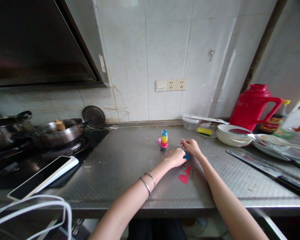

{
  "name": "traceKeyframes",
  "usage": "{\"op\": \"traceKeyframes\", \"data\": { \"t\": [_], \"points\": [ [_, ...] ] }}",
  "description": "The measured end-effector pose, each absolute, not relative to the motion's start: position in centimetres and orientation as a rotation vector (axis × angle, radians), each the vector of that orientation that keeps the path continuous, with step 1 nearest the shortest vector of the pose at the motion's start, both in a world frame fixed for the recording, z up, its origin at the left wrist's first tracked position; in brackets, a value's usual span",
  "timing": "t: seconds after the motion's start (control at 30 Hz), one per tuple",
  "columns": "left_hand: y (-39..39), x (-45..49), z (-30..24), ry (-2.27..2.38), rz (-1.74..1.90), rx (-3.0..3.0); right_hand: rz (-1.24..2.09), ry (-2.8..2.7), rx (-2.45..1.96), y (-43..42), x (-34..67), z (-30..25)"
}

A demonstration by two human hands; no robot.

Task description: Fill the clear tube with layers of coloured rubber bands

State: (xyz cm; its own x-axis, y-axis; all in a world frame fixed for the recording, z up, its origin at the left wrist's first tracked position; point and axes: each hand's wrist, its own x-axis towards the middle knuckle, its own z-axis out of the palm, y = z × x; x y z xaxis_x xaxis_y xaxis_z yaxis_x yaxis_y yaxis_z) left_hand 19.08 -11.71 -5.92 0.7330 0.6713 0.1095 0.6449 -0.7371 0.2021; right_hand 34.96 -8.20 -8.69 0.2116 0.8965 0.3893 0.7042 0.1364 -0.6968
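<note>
My left hand [176, 157], with two bracelets on the wrist, rests low over the counter, its fingers closed at a small crumpled blue bundle [187, 155]. Just right of it, my right hand [191, 147] is held with curled fingers pressed together; whatever they hold is too small to make out. Red cut pieces [183, 178], which look like paper, lie in front of the hands. Behind my left hand a small clear bottle [164, 140] stands upright, filled with blue, yellow, pink and dark layers. A small pink item [159, 141] sits beside it.
At left are a stove with a steel pan [57, 133], a phone on a white holder [43, 176] and a white cable [67, 213]. To the right stand stacked bowls [233, 141], a sponge [204, 131], a red thermos [250, 108] and a long knife [255, 163].
</note>
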Motion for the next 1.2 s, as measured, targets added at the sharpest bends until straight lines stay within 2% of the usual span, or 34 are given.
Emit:
{"op": "traceKeyframes", "data": {
  "t": [0.43,0.77,0.9,1.2],
  "points": [
    [-10.6,18.1,-5.6,0.852,0.588,2.708,0.277,-1.556,-1.598,-8.4,34.8,-8.2],
    [-6.0,14.2,2.9,0.820,0.954,2.621,0.290,-1.549,-1.612,-8.4,34.7,-8.2],
    [-3.6,12.6,4.8,0.871,0.919,2.594,0.286,-1.554,-1.631,-8.1,34.9,-8.6],
    [-1.7,12.5,3.7,0.930,0.769,2.621,0.288,-1.587,-1.637,-7.6,35.3,-9.2]
  ]
}}
